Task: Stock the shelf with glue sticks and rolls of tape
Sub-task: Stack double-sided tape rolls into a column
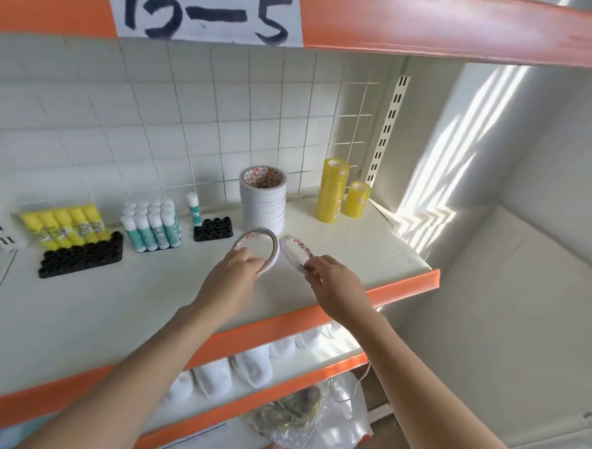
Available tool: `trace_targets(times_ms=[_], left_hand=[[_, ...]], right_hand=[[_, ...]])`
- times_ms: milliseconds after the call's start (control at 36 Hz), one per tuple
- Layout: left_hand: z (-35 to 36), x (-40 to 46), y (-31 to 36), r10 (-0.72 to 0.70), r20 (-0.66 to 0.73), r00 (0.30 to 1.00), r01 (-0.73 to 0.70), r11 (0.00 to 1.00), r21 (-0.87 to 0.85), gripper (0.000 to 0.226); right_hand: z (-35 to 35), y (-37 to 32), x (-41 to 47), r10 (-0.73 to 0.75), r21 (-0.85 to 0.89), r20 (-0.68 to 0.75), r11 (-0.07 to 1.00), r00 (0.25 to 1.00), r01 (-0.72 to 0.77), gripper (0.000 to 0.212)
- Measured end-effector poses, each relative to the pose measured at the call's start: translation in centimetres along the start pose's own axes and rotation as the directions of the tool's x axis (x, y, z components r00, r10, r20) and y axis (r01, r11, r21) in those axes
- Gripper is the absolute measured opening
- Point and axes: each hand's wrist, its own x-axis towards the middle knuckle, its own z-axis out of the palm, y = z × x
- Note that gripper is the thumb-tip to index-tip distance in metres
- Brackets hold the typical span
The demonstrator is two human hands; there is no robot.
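left hand (239,267) and right hand (322,275) each pinch a thin tape roll (256,249), second roll (298,253), just before the white tape stack (263,202) on the shelf (355,248); loose grip could nudge and topple it.

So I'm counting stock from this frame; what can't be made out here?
- Head view: the print on the white tape stack and yellow tape rolls is too small to read.
- The yellow glue sticks have blurred labels.
- The white items on the lower shelf are half hidden by the orange shelf edge.
- The left hand covers part of its tape roll.
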Motion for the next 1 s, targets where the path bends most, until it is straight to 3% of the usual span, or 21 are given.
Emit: trace_targets(times_ms=[167,361,472,583,750,861,1000], left_hand=[[1.6,-0.9,-2.9,-0.021,0.036,0.999,0.015,0.988,0.153,0.019],[2.6,-0.3,-3.3,-0.004,-0.044,0.999,0.009,0.996,0.094,0.013],[2.7,-1.0,-3.9,0.017,-0.108,0.994,-0.014,0.999,0.031,0.021],[2.6,-1.7,-5.3,-0.022,-0.157,0.987,0.024,1.0,0.009,0.027],[2.4,-1.7,-6.4,-0.093,-0.167,0.982,0.104,0.993,0.061,0.033],[3.1,-1.9,-6.8,-0.108,-0.171,0.979,0.129,0.985,0.113,0.044],[3.8,-2.0,-7.0,-0.066,-0.269,0.961,0.112,0.981,0.157,0.033]], right_hand=[[2.9,-0.6,1.6,0.058,-0.083,-0.001,0.995,0.998,-0.058,0.023],[3.9,-1.1,2.8,0.143,-0.065,-0.002,0.988,0.99,-0.143,0.024],[4.2,-1.2,2.7,0.156,-0.059,-0.024,0.986,0.987,-0.157,0.022],[4.1,-1.4,2.3,0.102,-0.021,-0.17,0.994,0.98,-0.107,0.019],[3.3,-2.7,2.4,-0.021,-0.009,-0.422,1.0,0.906,0.019,0.007],[2.0,-4.0,3.5,-0.068,-0.019,-0.505,0.998,0.86,0.068,0.005],[0.2,-5.2,6.3,-0.106,-0.056,-0.52,0.994,0.847,0.09,0.007]])
